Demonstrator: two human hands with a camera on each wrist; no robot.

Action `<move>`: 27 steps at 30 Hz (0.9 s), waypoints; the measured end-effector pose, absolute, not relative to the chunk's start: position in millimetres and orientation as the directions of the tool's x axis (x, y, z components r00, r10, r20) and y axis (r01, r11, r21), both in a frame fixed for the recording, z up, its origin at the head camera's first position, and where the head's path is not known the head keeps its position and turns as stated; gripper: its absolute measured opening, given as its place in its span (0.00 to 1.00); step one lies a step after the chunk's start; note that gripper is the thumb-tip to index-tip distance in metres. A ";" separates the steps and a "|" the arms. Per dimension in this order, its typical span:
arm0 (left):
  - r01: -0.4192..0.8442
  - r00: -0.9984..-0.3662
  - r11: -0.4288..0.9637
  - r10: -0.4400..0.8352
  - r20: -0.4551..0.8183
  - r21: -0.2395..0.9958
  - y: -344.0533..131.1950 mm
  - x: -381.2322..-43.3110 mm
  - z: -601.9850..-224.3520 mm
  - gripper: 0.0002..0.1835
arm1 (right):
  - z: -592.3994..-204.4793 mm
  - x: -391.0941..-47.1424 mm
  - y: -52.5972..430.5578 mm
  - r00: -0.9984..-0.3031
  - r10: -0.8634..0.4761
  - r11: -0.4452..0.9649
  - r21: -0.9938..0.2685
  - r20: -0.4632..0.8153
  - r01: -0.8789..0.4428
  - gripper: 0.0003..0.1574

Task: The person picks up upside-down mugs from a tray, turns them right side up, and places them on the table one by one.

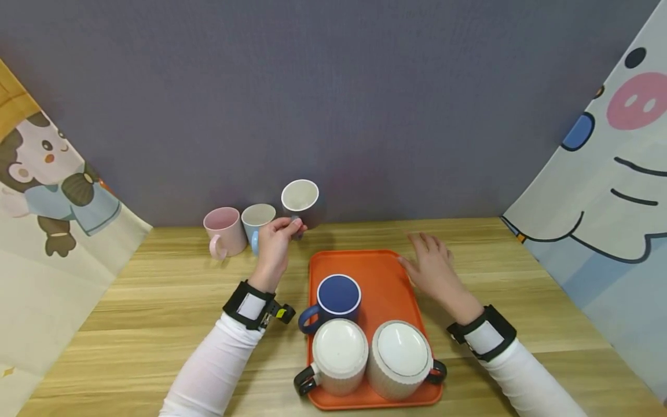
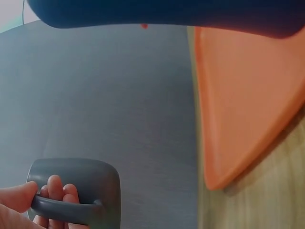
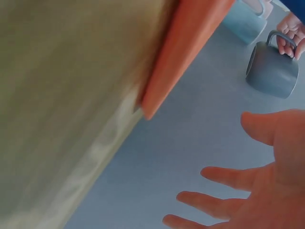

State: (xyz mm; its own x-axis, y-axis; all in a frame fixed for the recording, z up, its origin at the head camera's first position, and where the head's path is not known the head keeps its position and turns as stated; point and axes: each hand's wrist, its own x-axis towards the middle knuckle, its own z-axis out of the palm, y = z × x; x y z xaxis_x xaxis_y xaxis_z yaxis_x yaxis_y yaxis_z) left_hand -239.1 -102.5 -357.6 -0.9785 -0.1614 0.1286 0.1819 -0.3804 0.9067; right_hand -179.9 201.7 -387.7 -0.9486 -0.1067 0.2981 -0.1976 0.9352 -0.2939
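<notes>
My left hand point(image 1: 273, 246) grips a dark grey mug point(image 1: 314, 215) by its handle, fingers through the loop and thumb pressing on it. The mug is tilted, its pale inside facing me, close to the grey back wall; its grey side point(image 2: 110, 191) shows in the left wrist view. My right hand point(image 1: 435, 271) hovers beside the right edge of the orange tray point(image 1: 388, 266), fingers spread and holding nothing; the right wrist view also shows this palm point(image 3: 271, 191). On the tray stand a navy mug point(image 1: 339, 293) and two ribbed whitish mugs point(image 1: 340, 347) with black handles, bottoms up.
Left of the held mug, a pink mug point(image 1: 229, 234) and a light blue mug point(image 1: 259, 217) stand side by side against the back wall point(image 1: 365, 116). My left hand partly covers the light blue one. Printed cloths point(image 1: 78, 191) hang at both sides of the wooden table point(image 1: 172, 313).
</notes>
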 end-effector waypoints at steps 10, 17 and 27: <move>0.152 -0.978 -0.333 -0.187 0.093 0.931 -106.2 -246.6 -373.6 0.05 | -399.1 -173.6 221.3 -0.942 -0.079 0.950 -0.263 0.325 -0.171 0.38; 0.121 -0.979 -0.294 -0.193 0.065 0.948 -109.6 -251.4 -381.2 0.03 | -400.3 -169.3 232.0 -0.942 -0.052 0.958 -0.251 0.332 -0.141 0.37; 0.096 -0.977 -0.298 -0.209 0.033 0.950 -112.6 -259.0 -392.4 0.04 | -398.3 -164.2 248.9 -0.959 -0.020 0.963 -0.254 0.282 -0.095 0.36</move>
State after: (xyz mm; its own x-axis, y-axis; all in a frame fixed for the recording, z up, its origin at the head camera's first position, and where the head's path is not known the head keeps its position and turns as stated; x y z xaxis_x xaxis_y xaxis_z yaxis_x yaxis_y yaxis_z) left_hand -259.0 -112.6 -392.4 -0.9774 -0.2087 0.0334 0.0961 -0.2984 0.9496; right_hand -164.2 248.9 -398.3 -0.9592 -0.0199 0.2819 -0.0945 0.9626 -0.2539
